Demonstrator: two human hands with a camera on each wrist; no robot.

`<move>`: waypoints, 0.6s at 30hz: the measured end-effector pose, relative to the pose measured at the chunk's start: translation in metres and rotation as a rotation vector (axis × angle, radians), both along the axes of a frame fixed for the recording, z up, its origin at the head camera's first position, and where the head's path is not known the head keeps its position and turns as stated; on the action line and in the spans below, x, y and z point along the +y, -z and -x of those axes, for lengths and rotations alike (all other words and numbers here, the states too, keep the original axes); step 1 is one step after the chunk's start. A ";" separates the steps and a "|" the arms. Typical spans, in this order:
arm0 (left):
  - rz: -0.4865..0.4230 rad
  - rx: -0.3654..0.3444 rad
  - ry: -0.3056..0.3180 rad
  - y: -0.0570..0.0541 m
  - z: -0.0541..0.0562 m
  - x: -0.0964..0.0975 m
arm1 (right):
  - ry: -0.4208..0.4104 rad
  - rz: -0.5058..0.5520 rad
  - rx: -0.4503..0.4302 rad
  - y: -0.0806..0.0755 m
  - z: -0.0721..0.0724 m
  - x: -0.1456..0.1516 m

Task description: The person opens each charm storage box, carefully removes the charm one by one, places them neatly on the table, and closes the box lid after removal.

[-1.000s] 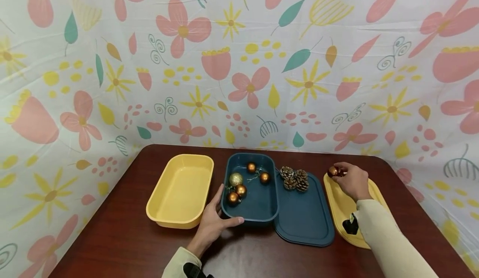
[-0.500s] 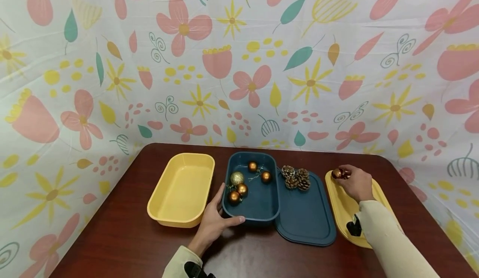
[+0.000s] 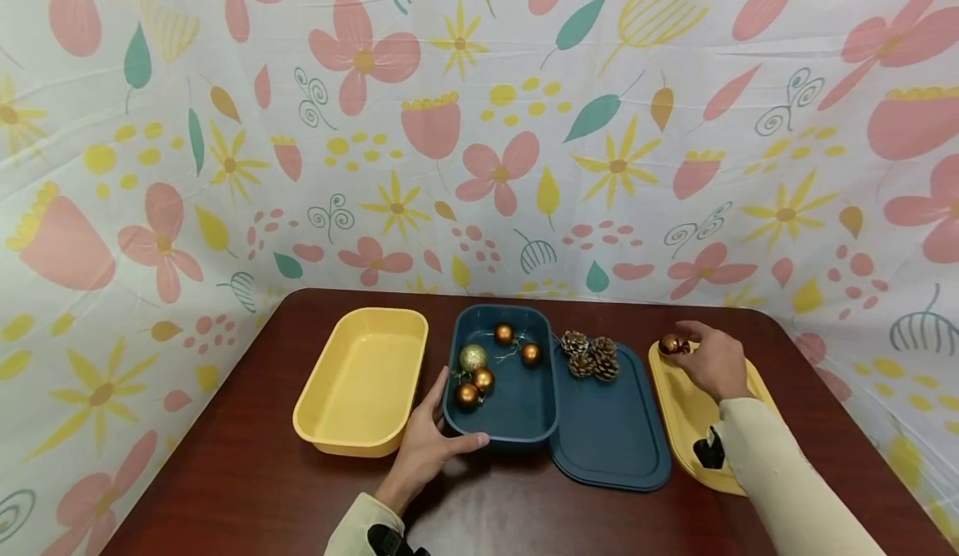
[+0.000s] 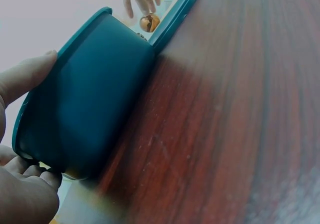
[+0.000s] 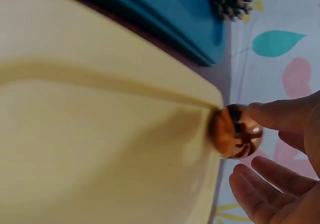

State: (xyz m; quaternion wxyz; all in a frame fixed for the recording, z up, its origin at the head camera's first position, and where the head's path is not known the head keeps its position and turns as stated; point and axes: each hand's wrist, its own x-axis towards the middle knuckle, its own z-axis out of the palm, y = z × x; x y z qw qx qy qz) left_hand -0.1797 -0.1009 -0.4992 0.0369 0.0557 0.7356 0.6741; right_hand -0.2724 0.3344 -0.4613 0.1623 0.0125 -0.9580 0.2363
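Note:
My left hand (image 3: 427,448) holds the near left corner of a dark blue container (image 3: 517,427). In the left wrist view its thumb (image 4: 35,71) lies at the rim and the other fingers curl at the container's corner. Inside lie several copper ball ornaments (image 3: 484,380) and a glittery gold ball (image 3: 472,358). My right hand (image 3: 712,362) hovers over the far end of a yellow lid (image 3: 685,423), at a shiny copper ball (image 5: 235,130). The thumb meets or nearly meets this ball in the right wrist view; the other fingers are spread apart from it.
A yellow container (image 3: 363,381) stands on the left of the dark wooden table (image 3: 225,473). Several pine cones (image 3: 592,356) sit at the far end of a dark blue lid (image 3: 610,431), between the blue container and the yellow lid. A flower-print cloth (image 3: 479,165) hangs behind.
My right hand has drawn slightly to the right, and the copper ball has shifted a little the same way at the lid's far end. The left hand stays on the blue container.

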 end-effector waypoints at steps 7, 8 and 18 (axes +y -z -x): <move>0.000 -0.002 -0.005 0.001 0.000 -0.001 | -0.007 0.000 0.043 -0.012 0.001 -0.007; 0.000 -0.003 -0.005 0.000 0.000 -0.001 | -0.008 0.007 0.054 -0.014 0.000 -0.009; 0.001 -0.004 -0.003 -0.002 0.000 0.000 | -0.072 0.034 0.163 -0.037 -0.005 -0.031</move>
